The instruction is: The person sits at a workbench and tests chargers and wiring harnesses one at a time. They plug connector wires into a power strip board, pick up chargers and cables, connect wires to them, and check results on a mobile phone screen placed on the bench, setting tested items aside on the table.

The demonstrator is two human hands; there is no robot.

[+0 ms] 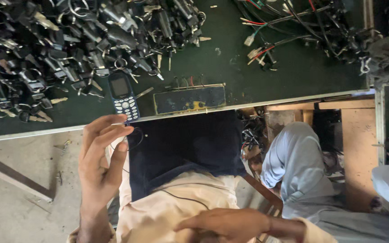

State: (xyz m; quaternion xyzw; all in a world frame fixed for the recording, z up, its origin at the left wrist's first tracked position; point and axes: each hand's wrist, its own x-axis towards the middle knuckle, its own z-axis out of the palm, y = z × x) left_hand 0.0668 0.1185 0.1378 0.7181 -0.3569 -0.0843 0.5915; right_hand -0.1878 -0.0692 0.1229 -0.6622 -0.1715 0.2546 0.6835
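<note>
Left of centre, the left hand point(99, 164) is raised with fingers loosely curled, thumb pinching what looks like a thin black wire loop point(136, 137) against the fingertips; the loop is just below the blue keypad phone point(123, 96) on the green bench top point(230, 72). Bottom centre, the right hand point(228, 223) lies flat on the lap, fingers spread, on the same black wire point(183, 198). Wire likely light, limp, slippery: pinch near the loop, no hard tugs.

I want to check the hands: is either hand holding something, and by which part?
The left hand pinches a thin dark wire loop between its fingertips. The right hand rests on the lap; whether it holds anything cannot be told.
</note>
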